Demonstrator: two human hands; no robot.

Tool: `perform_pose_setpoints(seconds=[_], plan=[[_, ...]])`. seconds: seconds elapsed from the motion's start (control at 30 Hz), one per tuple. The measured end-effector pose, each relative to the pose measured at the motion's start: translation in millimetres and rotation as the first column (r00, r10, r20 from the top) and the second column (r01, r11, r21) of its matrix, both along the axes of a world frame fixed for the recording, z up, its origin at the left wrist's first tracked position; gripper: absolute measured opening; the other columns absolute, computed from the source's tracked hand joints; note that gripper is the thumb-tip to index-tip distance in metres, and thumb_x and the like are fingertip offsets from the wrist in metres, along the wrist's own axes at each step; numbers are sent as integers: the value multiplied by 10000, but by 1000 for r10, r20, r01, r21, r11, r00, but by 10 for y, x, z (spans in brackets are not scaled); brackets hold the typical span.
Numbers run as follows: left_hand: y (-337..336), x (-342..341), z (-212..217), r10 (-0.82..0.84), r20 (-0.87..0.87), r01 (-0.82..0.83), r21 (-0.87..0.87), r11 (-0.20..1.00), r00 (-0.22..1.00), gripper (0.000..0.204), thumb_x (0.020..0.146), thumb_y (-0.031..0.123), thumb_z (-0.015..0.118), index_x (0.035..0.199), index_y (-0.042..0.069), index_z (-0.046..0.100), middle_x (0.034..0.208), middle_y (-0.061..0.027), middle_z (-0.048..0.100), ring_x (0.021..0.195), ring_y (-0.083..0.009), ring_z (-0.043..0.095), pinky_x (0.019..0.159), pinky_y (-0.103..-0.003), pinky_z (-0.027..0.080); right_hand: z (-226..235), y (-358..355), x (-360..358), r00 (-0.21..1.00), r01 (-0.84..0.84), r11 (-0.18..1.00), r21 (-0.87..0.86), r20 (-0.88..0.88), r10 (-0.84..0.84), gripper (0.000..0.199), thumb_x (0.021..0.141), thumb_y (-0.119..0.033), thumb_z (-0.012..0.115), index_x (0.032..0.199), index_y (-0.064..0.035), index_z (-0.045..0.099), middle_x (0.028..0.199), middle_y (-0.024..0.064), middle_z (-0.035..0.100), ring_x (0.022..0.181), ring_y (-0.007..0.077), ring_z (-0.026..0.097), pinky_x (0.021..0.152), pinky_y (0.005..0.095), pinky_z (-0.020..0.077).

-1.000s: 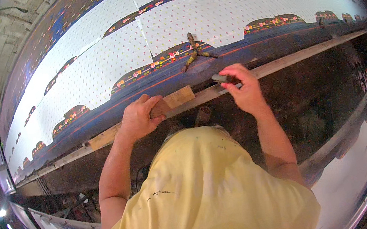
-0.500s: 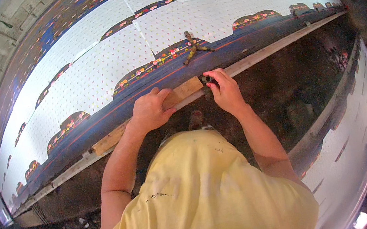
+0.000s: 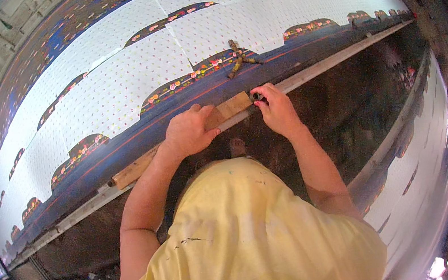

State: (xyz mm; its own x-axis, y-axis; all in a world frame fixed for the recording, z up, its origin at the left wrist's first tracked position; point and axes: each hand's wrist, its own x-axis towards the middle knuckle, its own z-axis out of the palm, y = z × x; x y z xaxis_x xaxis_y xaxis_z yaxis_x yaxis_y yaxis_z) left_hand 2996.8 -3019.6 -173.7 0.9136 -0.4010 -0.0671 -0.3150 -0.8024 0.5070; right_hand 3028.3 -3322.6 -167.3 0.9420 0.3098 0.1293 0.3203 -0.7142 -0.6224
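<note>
A wooden bar (image 3: 235, 105) lies along the near edge of a long table. My left hand (image 3: 191, 132) is closed around it near its right end, fingers over the top and thumb on the near side. At that end, my right hand (image 3: 278, 110) pinches a small dark round fitting (image 3: 256, 96) between thumb and fingers. The fitting sits right beside the bar's end; whether it is fixed to the bar I cannot tell. Just beyond, a stained three-armed tool (image 3: 238, 60) rests on the dark blue table border.
White cloth with small printed dots (image 3: 114, 92) and dark floral scalloped edges covers the table. A pale rail (image 3: 339, 62) runs along its near edge. Behind a dark gap at the right stands another table with white cloth (image 3: 417, 210).
The view has shifted slightly. Both hands keep their hold on the bar and the fitting, with the right fingers turned a little around the fitting.
</note>
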Motion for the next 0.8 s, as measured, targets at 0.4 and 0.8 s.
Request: perform_pose_setpoints(seconds=[0.4, 0.8], plan=[[-225, 116, 25, -16, 47, 13, 63, 998, 999, 743, 924, 401, 869, 1542, 75, 617, 1300, -220, 743, 1170, -434, 763, 968, -550, 634, -397, -122, 143, 987, -150, 982, 115, 73, 143, 437, 945, 107, 707, 1365, -13, 699, 1252, 210, 696, 1172, 448, 706, 988, 488, 589], [-1158, 665, -43, -20, -107, 19, -13, 1000, 994, 711, 897, 186, 812, 1556, 46, 584, 1185, -242, 804, 1115, -444, 785, 937, -574, 637, -542, -350, 233, 968, -245, 950, 193, 98, 230, 521, 906, 170, 607, 1398, 19, 690, 1262, 216, 699, 1158, 437, 707, 999, 464, 591]])
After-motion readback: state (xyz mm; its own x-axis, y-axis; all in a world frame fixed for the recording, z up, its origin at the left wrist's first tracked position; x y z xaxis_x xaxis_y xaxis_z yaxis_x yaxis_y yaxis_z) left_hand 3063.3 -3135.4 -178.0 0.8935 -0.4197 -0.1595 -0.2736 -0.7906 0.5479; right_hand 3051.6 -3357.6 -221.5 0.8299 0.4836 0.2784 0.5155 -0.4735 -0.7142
